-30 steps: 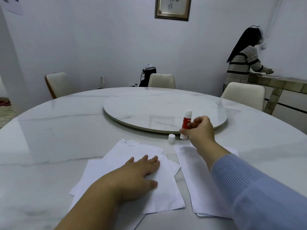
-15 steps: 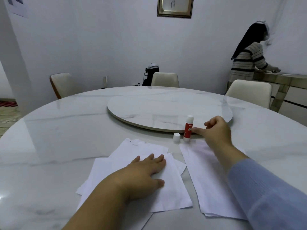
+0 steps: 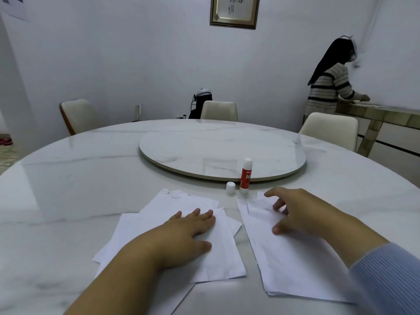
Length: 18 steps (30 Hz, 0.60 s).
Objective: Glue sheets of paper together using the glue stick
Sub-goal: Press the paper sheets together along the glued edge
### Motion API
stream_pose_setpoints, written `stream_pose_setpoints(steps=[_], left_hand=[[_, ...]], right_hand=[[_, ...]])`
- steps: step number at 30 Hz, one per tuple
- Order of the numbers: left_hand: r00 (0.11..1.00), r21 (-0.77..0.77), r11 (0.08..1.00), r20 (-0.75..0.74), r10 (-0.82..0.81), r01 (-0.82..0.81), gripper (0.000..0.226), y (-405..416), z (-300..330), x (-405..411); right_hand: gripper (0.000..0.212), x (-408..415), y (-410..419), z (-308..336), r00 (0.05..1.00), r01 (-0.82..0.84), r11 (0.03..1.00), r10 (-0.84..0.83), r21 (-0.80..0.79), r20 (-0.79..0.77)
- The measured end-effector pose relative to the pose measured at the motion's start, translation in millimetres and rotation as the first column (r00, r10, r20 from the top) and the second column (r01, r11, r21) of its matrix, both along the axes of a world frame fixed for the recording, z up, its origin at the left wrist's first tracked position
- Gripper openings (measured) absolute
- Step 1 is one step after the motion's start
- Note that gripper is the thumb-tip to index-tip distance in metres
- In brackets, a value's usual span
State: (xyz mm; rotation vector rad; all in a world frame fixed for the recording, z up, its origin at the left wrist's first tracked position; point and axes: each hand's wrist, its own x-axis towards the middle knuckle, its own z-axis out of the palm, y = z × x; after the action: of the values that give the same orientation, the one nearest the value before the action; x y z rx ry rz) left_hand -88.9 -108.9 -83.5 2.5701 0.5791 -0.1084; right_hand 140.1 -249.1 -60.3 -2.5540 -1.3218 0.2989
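A red and white glue stick point(image 3: 245, 176) stands upright and uncapped on the white marble table point(image 3: 68, 178), with its small white cap point(image 3: 230, 187) just to its left. Nearer to me lie overlapping white sheets of paper point(image 3: 172, 203), and my left hand point(image 3: 188, 233) presses flat on them. A separate pile of white sheets point(image 3: 288, 264) lies to the right. My right hand point(image 3: 300, 212) hovers over or touches its far end, fingers loosely spread, holding nothing.
A round marble turntable point(image 3: 222, 153) takes up the table's middle, just behind the glue stick. Cream chairs point(image 3: 219, 110) stand around the far side. Another person point(image 3: 329, 83) stands at a sideboard at the back right.
My right hand let go of the glue stick, left it standing, and drew back toward me onto the right-hand sheets. My left hand stayed on the left sheets.
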Motion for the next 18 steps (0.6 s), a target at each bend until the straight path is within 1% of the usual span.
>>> stream_pose_setpoints(steps=[3, 6, 7, 8, 10, 12, 13, 15, 16, 17, 18], left_hand=[[1.000, 0.017, 1.000, 0.003, -0.010, 0.010, 0.059, 1, -2, 0], [0.999, 0.096, 0.995, 0.031, -0.030, 0.027, 0.060, 2, -7, 0], [0.999, 0.126, 0.992, 0.046, -0.028, 0.022, 0.060, 2, -8, 1], [0.998, 0.150, 0.988, 0.059, -0.029, 0.020, 0.060, 2, -10, 3], [0.996, 0.181, 0.983, 0.078, -0.038, 0.024, 0.059, 1, -12, 6], [0.990, 0.175, 0.985, 0.134, -0.039, 0.015, 0.055, 1, -15, 9], [0.980, 0.140, 0.990, 0.195, -0.028, 0.000, 0.050, 0, -15, 9], [0.921, -0.035, 0.998, 0.385, 0.057, -0.047, 0.037, -1, -9, 9], [0.865, -0.154, 0.986, 0.484, 0.134, -0.067, 0.030, -2, -4, 8], [0.790, -0.296, 0.953, 0.570, 0.226, -0.059, 0.025, -2, 4, 5], [0.705, -0.464, 0.886, 0.632, 0.323, 0.011, 0.023, -1, 13, 1]], right_hand=[[0.085, -6, -2, 1, 1.000, 0.000, 0.999, -0.001, 0.038, 0.009], [0.083, -9, -5, 3, 0.999, 0.034, 0.998, -0.037, 0.061, 0.035], [0.078, -10, -7, 5, 0.998, 0.055, 0.997, -0.057, 0.059, 0.037], [0.068, -9, -9, 8, 0.996, 0.076, 0.996, -0.078, 0.048, 0.049], [0.039, -8, -13, 15, 0.991, 0.098, 0.994, -0.101, 0.039, 0.086], [0.018, -3, -20, 25, 0.992, 0.064, 0.995, -0.072, 0.082, 0.101], [0.016, -1, -24, 32, 0.996, 0.036, 0.993, -0.045, 0.114, 0.080], [0.014, 4, -34, 50, 1.000, -0.007, 0.982, 0.004, 0.187, 0.013], [0.014, 4, -40, 60, 0.998, -0.017, 0.967, 0.033, 0.256, -0.061], [0.017, 2, -46, 69, 0.980, -0.014, 0.935, 0.083, 0.354, -0.181], [0.022, -1, -50, 78, 0.933, 0.008, 0.886, 0.160, 0.464, -0.321]])
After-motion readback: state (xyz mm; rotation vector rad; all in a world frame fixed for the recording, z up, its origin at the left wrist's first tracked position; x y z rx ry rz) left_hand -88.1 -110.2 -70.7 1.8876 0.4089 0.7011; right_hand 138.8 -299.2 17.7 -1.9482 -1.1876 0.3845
